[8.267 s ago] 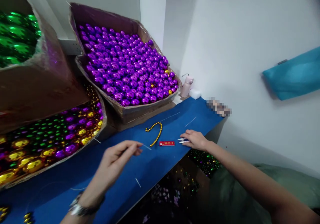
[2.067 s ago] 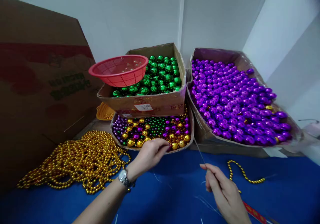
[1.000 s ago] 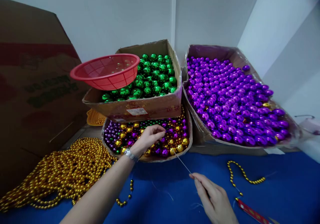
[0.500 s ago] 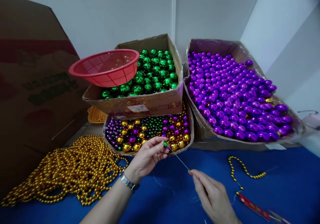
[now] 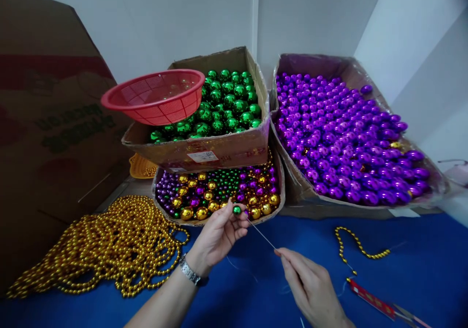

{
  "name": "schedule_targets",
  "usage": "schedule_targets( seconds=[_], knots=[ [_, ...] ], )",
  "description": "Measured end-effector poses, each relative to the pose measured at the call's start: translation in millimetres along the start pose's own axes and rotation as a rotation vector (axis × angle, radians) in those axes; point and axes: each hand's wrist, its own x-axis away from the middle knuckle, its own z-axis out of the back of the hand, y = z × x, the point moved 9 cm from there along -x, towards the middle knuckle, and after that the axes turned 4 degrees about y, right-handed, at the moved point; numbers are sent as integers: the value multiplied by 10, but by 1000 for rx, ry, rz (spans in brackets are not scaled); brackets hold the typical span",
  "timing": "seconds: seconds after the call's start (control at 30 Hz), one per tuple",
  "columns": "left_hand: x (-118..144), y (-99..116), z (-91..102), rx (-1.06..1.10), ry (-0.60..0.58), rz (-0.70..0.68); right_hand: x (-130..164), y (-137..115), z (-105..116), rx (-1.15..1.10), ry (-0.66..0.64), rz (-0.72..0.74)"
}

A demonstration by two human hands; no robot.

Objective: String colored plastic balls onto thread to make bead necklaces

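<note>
My left hand (image 5: 221,233), with a watch on its wrist, holds a shiny green bead (image 5: 237,210) between thumb and curled fingers, just over the front edge of the box of mixed beads (image 5: 219,186). Right beside it, at the fingertips, shows a bit of a purple bead (image 5: 246,213). A thin needle (image 5: 262,233) runs from there down to my right hand (image 5: 309,281), which pinches its other end between thumb and forefinger. A fine clear thread (image 5: 241,268) trails over the blue table below. The needle's tip is hidden by the beads and fingers.
Behind stand a carton of green balls (image 5: 230,96) with a red basket (image 5: 153,104) on it and a box of purple balls (image 5: 340,143). Gold bead strands (image 5: 120,245) lie left; a short gold string (image 5: 358,245), red tag (image 5: 371,298) and scissors (image 5: 409,316) lie right.
The green bead has shifted slightly left and shows more fully, as my left thumb has drawn back from over it. My right hand has stayed nearly still with the needle.
</note>
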Motion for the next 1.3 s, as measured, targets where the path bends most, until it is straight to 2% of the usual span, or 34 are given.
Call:
schedule_targets(
  seconds=[0.37,0.5,0.6,0.73,0.77,0.83,0.9,1.0,1.17,1.23,1.3],
  knots=[
    [-7,-82,24,2,63,9,11,7,-15,46,-4,23],
    [39,-114,-48,-119,32,-47,24,21,-47,44,-7,10],
    [75,37,-84,-462,11,-205,22,43,-35,36,15,-14],
    [92,631,51,-1314,210,-627,20,77,6,46,28,-28],
    [63,727,94,-1538,242,-670,22,81,16,53,32,-24],
    [-54,774,210,-1876,188,-612,28,88,18,60,38,-18],
    [-139,712,304,-2050,57,-507,34,99,-11,52,31,-25],
    [-151,610,311,-2122,-62,-471,32,103,-64,40,26,-35],
    [-146,577,272,-2080,-75,-451,15,80,-103,46,17,-39],
    [-142,590,235,-1946,-108,-450,12,73,-108,47,8,-40],
    [-129,633,218,-1680,-84,-430,9,58,-101,60,13,-30]
  ],
)
